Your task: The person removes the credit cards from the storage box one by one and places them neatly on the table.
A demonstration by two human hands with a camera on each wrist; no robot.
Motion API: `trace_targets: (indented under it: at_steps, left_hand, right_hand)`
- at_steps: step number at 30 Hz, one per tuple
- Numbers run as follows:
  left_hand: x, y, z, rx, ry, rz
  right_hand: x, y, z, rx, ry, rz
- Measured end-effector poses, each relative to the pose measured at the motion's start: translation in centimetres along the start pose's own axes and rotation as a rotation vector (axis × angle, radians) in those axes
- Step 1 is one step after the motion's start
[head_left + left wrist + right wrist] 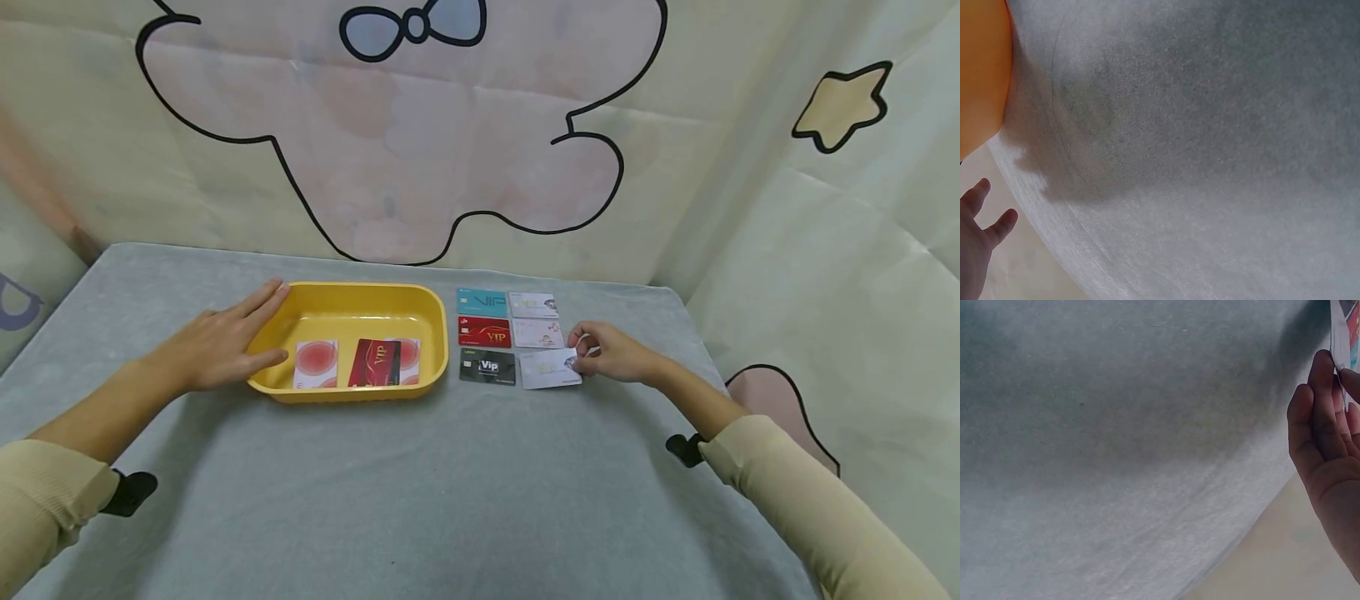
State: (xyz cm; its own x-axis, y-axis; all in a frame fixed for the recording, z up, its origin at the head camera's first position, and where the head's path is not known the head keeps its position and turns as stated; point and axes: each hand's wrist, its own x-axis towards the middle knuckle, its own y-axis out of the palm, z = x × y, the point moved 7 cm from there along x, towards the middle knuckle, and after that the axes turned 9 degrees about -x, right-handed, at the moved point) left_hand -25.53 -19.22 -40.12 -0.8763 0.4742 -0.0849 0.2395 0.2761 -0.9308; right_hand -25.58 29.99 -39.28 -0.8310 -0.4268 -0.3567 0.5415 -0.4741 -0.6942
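Note:
My left hand [217,343] rests at the left rim of a yellow plastic tray [345,397], its fingers stretched along the edge and the thumb over the near corner. Inside the tray lie a red and black VIP card [369,368] and two white cards with red circles, one [316,364] at the left and one [409,358] partly under the VIP card. To the right of the tray, my right hand [615,357] pinches the right edge of a white card [547,372]. In the right wrist view this card [1339,340] stands edge-on between thumb and fingers.
Beside the held card are a black VIP card [487,367], a red one [483,332], a teal one [482,302] and two pale cards, one [537,333] nearer and one [533,305] farther. A grey cloth [420,500] covers the table. Patterned curtains [712,167] hang behind.

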Motion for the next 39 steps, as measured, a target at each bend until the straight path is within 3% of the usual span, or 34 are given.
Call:
trace_targets:
  at_steps: [8, 13, 20, 26, 39]
  left_hand:
    - [0.0, -0.1, 0.0, -0.002, 0.007, -0.008]
    - [0.0, 0.0, 0.0, -0.002, 0.012, -0.009]
    - [0.0, 0.0, -0.1, -0.009, 0.014, -0.013]
    - [0.0, -0.1, -0.2, -0.008, 0.007, -0.004]
    - [0.0, 0.0, -0.1, -0.008, -0.012, 0.007]
  right_hand:
    - [0.5, 0.3, -1.0, -0.055, 0.020, -0.030]
    - [0.7, 0.5, -0.7, -0.099, -0.028, -0.042]
    - [0.7, 0.8, -1.0, -0.108, 0.022, -0.054]
    - [0.6, 1.0, -1.0, -0.134, 0.014, -0.065]
    - [0.8, 1.1, -0.1, -0.289, 0.008, -0.084]
